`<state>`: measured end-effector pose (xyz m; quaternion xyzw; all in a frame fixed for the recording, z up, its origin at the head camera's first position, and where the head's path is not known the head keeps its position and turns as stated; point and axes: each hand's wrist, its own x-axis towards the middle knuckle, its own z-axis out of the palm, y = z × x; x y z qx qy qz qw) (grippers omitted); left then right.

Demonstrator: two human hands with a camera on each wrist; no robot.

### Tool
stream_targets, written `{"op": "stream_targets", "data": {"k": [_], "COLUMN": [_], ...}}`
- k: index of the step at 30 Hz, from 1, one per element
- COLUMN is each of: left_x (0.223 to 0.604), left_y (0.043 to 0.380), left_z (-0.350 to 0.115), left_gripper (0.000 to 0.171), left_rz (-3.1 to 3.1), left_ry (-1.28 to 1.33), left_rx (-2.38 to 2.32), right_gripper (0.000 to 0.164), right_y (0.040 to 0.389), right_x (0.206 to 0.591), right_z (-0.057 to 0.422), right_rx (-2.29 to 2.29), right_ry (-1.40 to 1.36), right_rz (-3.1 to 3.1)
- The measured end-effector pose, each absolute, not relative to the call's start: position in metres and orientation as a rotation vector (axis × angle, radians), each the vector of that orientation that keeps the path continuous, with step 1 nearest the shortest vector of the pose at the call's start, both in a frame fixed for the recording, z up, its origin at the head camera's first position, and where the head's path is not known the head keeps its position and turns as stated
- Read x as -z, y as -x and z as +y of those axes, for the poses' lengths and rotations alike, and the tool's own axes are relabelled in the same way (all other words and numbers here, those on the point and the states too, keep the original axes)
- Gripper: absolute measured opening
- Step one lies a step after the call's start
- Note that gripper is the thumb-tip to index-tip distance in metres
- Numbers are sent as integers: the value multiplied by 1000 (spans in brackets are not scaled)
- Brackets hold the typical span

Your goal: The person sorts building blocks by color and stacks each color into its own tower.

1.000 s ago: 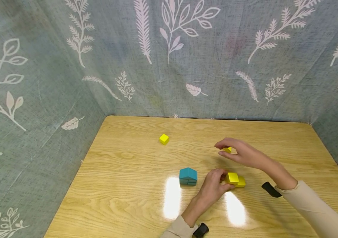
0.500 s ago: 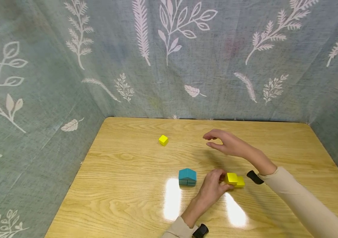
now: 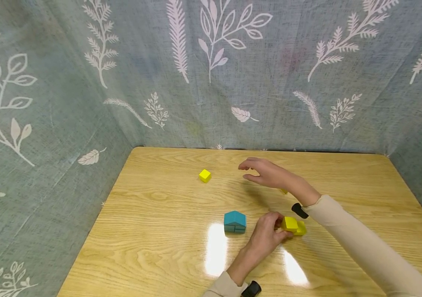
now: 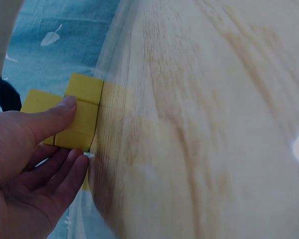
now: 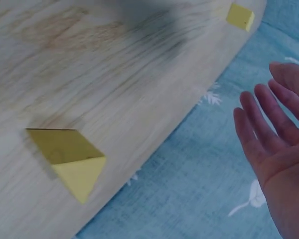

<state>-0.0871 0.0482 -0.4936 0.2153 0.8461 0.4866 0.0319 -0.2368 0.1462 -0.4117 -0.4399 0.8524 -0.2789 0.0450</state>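
Note:
My left hand (image 3: 264,235) pinches a small group of yellow blocks (image 3: 290,224) on the table. In the left wrist view its thumb presses the face of a yellow cube (image 4: 78,127), while the fingers curl at the other side. More yellow blocks touch that cube. My right hand (image 3: 266,172) hovers over the table with nothing in it, fingers loosely bent and thumb apart. Farther left lies a single yellow cube (image 3: 205,176). A yellow triangular prism (image 5: 72,162) shows in the right wrist view; from the head, the right forearm mostly covers a yellow piece.
A teal house shape (image 3: 234,222), made of several blocks, stands left of my left hand. The wooden table (image 3: 151,231) backs onto a grey-blue leaf-print cloth (image 3: 211,111). Dark bands with small devices sit at both wrists.
My right hand has moved left and slightly away from me, toward the lone yellow cube, passing over a yellow piece. The left hand stays at its blocks.

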Motion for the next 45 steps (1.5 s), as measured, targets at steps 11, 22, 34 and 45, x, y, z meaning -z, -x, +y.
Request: {"op": "stream_targets", "data": {"k": [11, 22, 34, 45], "left_x": [494, 495, 498, 495], "left_y": [87, 85, 86, 87], "left_z": [49, 51, 47, 47], "left_gripper": [27, 29, 28, 36], "left_rz": [2641, 2663, 2777, 2670], "left_ry": [-680, -725, -870, -827], "left_rx": [-1462, -1475, -1446, -1499], "right_gripper": [30, 37, 43, 57], "right_y": [255, 269, 276, 276], "right_x": [416, 423, 429, 438], "right_z": [116, 87, 53, 28], "right_rx": [778, 759, 657, 595], "right_ry": [1410, 1443, 1346, 1232], "right_rz": [2538, 2456, 2419, 2373]}}
